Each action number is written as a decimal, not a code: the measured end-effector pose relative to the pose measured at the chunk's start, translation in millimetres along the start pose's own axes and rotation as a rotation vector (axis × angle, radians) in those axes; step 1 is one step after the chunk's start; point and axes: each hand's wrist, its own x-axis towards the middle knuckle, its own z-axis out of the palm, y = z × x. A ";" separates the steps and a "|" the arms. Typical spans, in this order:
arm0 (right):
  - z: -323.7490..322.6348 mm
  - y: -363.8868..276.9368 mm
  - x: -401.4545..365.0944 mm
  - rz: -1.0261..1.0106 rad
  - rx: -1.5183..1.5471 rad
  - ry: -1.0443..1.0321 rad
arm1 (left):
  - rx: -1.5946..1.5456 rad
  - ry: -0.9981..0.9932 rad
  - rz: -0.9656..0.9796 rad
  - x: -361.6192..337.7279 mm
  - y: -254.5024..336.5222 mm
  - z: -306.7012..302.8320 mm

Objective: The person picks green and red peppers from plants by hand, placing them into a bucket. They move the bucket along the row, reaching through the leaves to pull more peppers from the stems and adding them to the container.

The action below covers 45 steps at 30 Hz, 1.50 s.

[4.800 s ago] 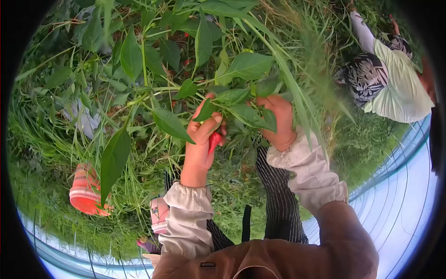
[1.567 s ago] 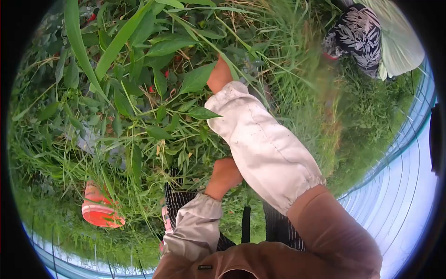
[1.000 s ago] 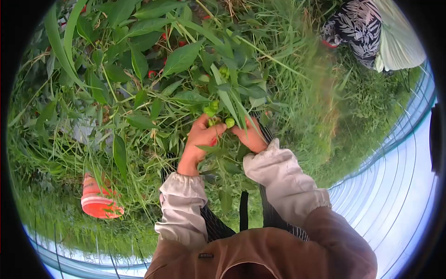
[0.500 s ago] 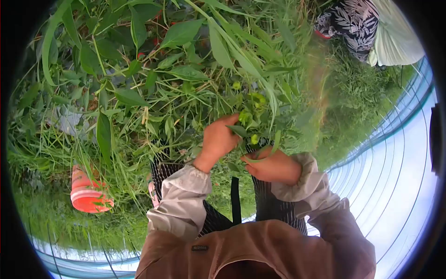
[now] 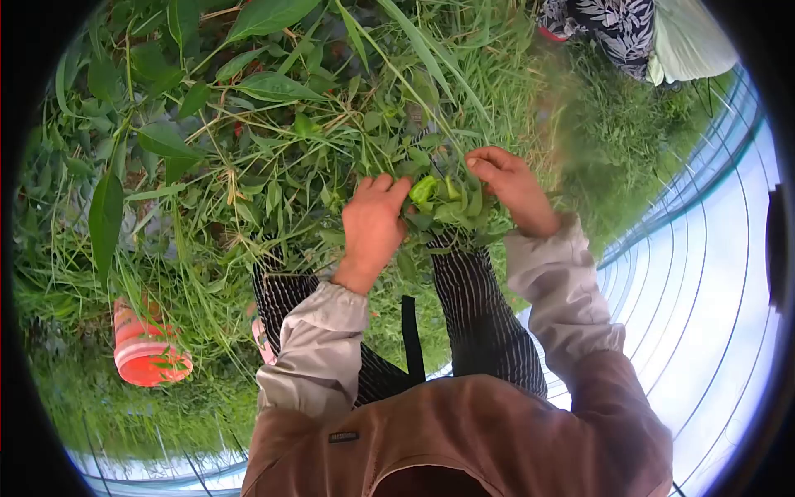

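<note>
Dense grass (image 5: 517, 91) surrounds the plant (image 5: 457, 215), whose glossy, lobed green peppers (image 5: 424, 190) lie between the left hand (image 5: 373, 225), fingers curled, and the right hand (image 5: 515, 189), thumb and forefinger narrowly spaced, both grips indeterminable, while leaves cross the red bucket's (image 5: 146, 348) mouth, its contents unclear.

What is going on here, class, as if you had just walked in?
A person is working at a leafy green plant with two bare hands. The left hand is beside some small bright-green peppers; the right hand is raised on their other side, its grip unclear. A red plastic bucket sits in the grass, and another person is nearby.
</note>
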 end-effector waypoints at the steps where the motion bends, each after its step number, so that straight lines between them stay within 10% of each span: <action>1: 2.3 3.4 -2.2 0.085 0.008 -0.015 | 0.000 0.009 -0.013 0.1 0.2 0.8; 7: 5.4 37.2 -7.8 -0.192 0.213 0.260 | -0.087 0.080 -0.022 -2.5 -0.2 1.3; 10: -11.4 26.8 -16.7 -0.629 1.050 0.201 | -0.174 0.165 0.003 -4.3 -5.8 7.0; 13: 0.2 -14.0 -44.5 -0.432 0.731 -0.162 | -0.271 0.243 0.029 -2.6 -10.3 14.6; 17: 4.1 13.3 -18.8 -0.263 -0.071 -0.003 | -0.309 0.251 0.046 -4.7 -10.5 16.3; 22: 12.7 19.6 -14.0 -0.161 -0.140 -0.182 | -0.268 0.309 0.072 -0.3 -10.3 15.3; 32: 19.3 16.8 -29.5 0.170 0.355 -0.256 | -0.332 0.348 0.082 5.4 -8.7 15.8; 38: 13.1 5.0 -60.5 -0.060 0.767 0.087 | -0.310 0.324 0.055 7.2 -4.1 14.7; 45: -21.9 -12.3 -107.7 -0.235 1.082 -0.031 | -0.362 0.300 0.050 8.2 -10.0 19.7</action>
